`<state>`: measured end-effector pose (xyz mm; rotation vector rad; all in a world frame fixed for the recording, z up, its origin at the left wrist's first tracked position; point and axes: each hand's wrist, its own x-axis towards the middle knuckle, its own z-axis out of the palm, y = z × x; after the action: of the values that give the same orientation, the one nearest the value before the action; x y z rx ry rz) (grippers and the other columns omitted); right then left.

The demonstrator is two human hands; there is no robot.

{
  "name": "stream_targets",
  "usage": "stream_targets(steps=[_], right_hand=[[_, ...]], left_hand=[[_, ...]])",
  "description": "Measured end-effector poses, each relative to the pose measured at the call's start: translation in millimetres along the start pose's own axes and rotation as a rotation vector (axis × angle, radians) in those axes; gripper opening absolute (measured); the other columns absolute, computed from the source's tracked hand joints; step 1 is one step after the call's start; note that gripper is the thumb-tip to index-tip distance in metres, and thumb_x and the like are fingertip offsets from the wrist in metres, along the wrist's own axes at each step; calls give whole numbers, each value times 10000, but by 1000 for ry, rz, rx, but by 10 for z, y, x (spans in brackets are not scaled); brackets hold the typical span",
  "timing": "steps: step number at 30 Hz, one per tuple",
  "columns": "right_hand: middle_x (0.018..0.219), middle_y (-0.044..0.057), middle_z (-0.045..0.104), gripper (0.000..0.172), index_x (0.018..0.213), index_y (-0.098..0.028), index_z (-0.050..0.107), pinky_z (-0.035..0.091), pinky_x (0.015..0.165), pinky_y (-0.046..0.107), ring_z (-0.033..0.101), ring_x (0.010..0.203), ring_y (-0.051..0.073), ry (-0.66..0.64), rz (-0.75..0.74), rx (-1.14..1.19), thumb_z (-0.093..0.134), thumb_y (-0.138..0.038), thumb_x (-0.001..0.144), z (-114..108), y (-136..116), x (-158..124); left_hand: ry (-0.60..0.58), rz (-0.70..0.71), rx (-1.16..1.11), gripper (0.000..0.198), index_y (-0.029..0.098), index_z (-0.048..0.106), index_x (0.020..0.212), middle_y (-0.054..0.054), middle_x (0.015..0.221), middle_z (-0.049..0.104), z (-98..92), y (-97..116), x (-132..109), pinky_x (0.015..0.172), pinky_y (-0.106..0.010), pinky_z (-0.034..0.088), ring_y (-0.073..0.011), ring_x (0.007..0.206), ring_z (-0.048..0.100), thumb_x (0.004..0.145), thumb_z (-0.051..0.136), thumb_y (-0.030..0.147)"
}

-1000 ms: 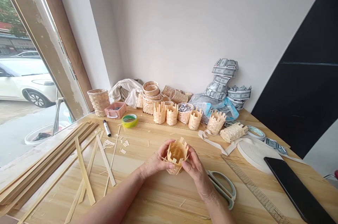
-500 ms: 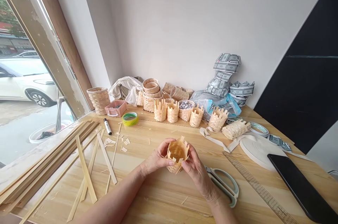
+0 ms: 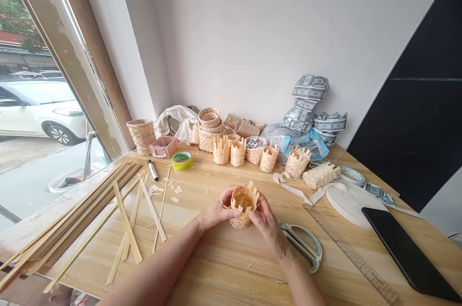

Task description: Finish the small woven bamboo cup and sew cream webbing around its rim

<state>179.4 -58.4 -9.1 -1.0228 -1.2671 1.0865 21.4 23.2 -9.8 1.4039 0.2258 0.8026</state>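
Between my two hands is a small woven wood-strip basket, its open top facing me and short strip ends standing up around the rim. My left hand is closed on its left side, thumb along the near rim. My right hand grips the right side, thumb on the front of the rim. The fingers behind the basket are partly hidden. Just right of my right wrist lie scissors with pale green handles, their blades partly covered by my hand.
Long wood strips and small offcuts lie at left, near a marker and yellow-green tape. Several woven baskets line the back. A ruler, a roll of white ribbon and a black phone-like slab lie at right.
The view has shifted slightly, so things on the left sit further right in the picture. Both hands keep hold of the basket, which looks slightly more upright.
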Motion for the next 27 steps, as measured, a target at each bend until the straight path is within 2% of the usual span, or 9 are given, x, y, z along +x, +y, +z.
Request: stream_targets(steps=[3,7,14,18,21,24,26,27], right_hand=[[1176,87,528,655,1289,-236,294,470,797,328,582,924,203,29,3,-8,553,-482,740,8,3,-4],[1155,85,543,648,1275,-236,319,477,781,328,588,906,206,56,-14,-17,567,-481,729,10,41,-10],[1086,82,585,632,1252,-217,361,470,808,332,572,957,220,79,-57,-53,569,-490,722,7,96,39],[1172,96,537,653,1248,-214,354,448,856,339,546,1018,227,52,-69,-32,569,-523,714,14,81,40],[1241,95,485,660,1252,-220,348,416,902,338,504,1085,226,38,-106,-3,555,-548,718,54,54,17],[1265,94,463,644,1296,-226,287,400,915,327,477,1119,213,31,-145,-46,485,-538,768,75,-17,-3],[1235,98,487,578,1291,-215,296,409,897,311,493,1098,201,83,-105,-217,440,-486,802,19,-95,-26],[1185,100,524,516,1246,-205,364,420,877,307,519,1060,202,130,-56,-359,435,-457,802,-39,-137,-50]], left_hand=[[-10,-17,4,661,269,423,1214,-62,1194,485,21,32,-3,933,-374,327,-249,1097,443,627,727,282],[-27,-45,-17,757,278,393,1248,-73,1243,464,11,36,-15,968,-396,295,-273,1141,415,585,758,272],[-47,-31,-31,645,291,439,1197,-57,1178,520,-35,-22,-10,962,-406,300,-258,1099,464,625,731,230],[-83,-8,-26,696,291,415,1223,-64,1216,495,-17,38,-27,966,-411,300,-266,1125,443,609,743,278],[-119,-63,12,775,296,355,1279,-66,1305,420,0,128,-56,976,-414,296,-275,1181,388,608,743,271],[-77,-98,12,835,292,318,1308,-71,1321,410,3,186,-76,987,-419,286,-277,1185,385,596,751,231],[1,-68,-63,885,293,301,1317,-75,1302,434,-15,185,-79,988,-418,284,-277,1174,398,569,768,223],[52,-48,-120,882,289,308,1314,-78,1279,458,-34,172,-79,984,-417,288,-276,1163,410,566,771,227]])
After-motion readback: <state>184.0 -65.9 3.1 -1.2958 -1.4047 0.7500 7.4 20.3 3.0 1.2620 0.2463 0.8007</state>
